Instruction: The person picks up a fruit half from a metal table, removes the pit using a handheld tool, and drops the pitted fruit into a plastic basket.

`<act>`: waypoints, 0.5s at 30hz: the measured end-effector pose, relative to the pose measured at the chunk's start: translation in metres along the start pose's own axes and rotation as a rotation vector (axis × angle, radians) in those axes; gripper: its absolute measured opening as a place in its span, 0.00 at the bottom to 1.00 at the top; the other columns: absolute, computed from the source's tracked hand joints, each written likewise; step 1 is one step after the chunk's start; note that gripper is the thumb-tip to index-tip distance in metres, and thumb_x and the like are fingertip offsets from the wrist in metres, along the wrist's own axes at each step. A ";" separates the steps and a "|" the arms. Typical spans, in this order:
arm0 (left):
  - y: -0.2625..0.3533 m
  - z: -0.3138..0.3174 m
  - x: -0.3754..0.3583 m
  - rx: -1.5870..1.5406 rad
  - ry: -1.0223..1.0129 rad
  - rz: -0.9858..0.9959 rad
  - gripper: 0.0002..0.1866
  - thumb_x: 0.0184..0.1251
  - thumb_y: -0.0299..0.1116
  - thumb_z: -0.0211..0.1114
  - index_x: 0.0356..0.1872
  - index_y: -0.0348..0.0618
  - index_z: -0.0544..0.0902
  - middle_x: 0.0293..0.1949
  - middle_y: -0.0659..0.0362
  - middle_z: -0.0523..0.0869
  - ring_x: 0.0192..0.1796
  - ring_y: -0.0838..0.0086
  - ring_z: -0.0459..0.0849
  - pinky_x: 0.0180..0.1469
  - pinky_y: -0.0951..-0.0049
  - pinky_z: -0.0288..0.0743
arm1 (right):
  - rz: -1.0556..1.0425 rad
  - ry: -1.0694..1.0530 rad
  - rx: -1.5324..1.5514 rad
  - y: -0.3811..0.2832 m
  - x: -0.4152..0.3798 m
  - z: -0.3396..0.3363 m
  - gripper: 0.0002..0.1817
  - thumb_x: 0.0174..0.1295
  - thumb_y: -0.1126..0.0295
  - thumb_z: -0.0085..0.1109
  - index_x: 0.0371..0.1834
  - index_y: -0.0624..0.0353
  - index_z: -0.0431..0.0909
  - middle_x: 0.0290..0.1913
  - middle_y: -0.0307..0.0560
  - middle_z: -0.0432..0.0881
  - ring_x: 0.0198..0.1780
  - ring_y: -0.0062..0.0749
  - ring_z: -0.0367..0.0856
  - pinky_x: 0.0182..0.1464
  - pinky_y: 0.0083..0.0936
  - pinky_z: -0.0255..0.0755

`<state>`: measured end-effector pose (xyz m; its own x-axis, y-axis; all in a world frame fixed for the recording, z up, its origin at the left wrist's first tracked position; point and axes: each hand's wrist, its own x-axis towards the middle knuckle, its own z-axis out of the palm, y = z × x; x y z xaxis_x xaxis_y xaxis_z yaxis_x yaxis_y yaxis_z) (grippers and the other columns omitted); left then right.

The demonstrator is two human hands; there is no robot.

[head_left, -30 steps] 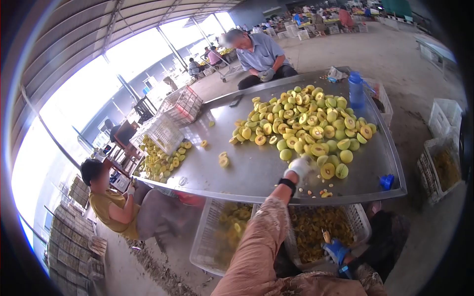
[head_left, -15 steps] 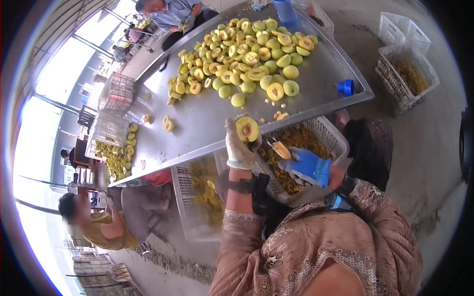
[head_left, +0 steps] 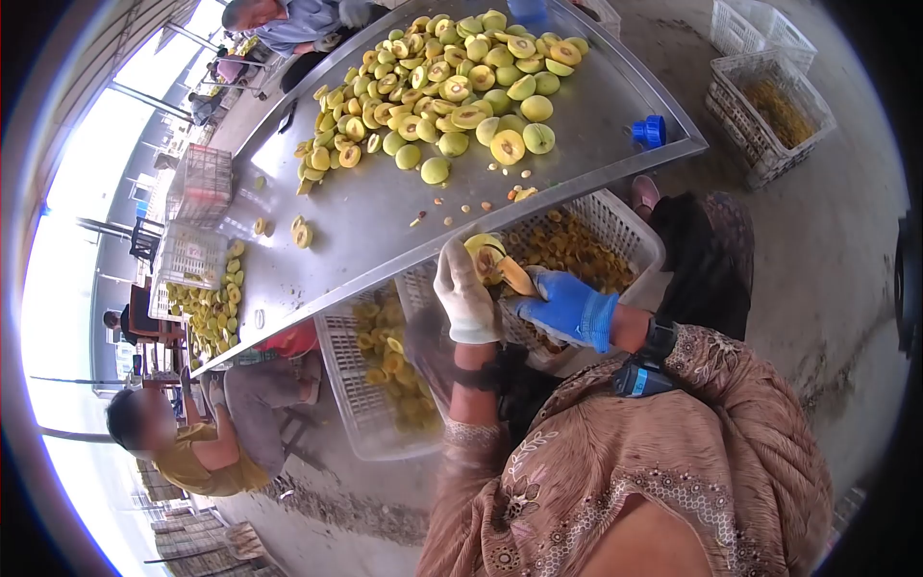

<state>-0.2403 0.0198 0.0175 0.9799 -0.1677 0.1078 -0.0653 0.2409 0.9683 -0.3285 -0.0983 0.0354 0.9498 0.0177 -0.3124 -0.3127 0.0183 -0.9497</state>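
My left hand (head_left: 466, 293), in a white glove, is closed around a yellow-green stone fruit half (head_left: 484, 248), its brownish middle turned toward my right side. In its blue and white glove, my right hand (head_left: 569, 308) grips a short pitting tool by its orange handle (head_left: 519, 278). The tool's front end meets the cut face of the fruit; its metal tip is hidden there. Both hands are just off the table's near edge, above a white crate (head_left: 642, 272) of brownish-yellow fruit scraps (head_left: 567, 245).
A metal table (head_left: 361, 236) bears a heap of halved fruit (head_left: 442, 87), loose pits and a blue cap (head_left: 649, 132). Another crate (head_left: 370, 438) holds fruit pieces beside my legs. Two co-workers (head_left: 207, 447) (head_left: 288, 29) sit around the table. More crates (head_left: 769, 115) stand right.
My right hand has moved left and up, bringing the pitting tool from beside the fruit half into contact with its cut face. The fruit has turned toward the tool. The camera view has shifted slightly.
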 end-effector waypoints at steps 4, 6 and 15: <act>0.002 0.002 -0.010 0.115 0.010 0.039 0.25 0.77 0.49 0.50 0.46 0.33 0.80 0.38 0.55 0.85 0.39 0.72 0.83 0.44 0.74 0.78 | -0.614 0.227 -0.329 0.049 0.018 0.013 0.18 0.66 0.64 0.58 0.54 0.62 0.72 0.23 0.38 0.76 0.19 0.20 0.72 0.20 0.20 0.64; 0.002 0.001 -0.012 0.176 -0.020 0.027 0.25 0.76 0.49 0.51 0.43 0.33 0.81 0.33 0.55 0.85 0.35 0.73 0.83 0.42 0.75 0.77 | -0.298 0.056 -0.269 0.035 0.005 0.001 0.22 0.63 0.60 0.60 0.53 0.65 0.73 0.35 0.56 0.81 0.37 0.42 0.79 0.39 0.32 0.71; 0.021 0.016 -0.024 0.178 0.013 -0.047 0.19 0.74 0.42 0.57 0.41 0.32 0.84 0.32 0.58 0.86 0.34 0.79 0.80 0.40 0.78 0.73 | 0.188 -0.359 0.186 -0.003 -0.029 -0.014 0.15 0.66 0.62 0.58 0.49 0.59 0.72 0.24 0.39 0.76 0.19 0.20 0.72 0.20 0.19 0.66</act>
<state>-0.2687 0.0135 0.0384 0.9849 -0.1624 0.0593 -0.0501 0.0600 0.9969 -0.3546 -0.1132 0.0465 0.8225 0.3834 -0.4201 -0.5075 0.1610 -0.8465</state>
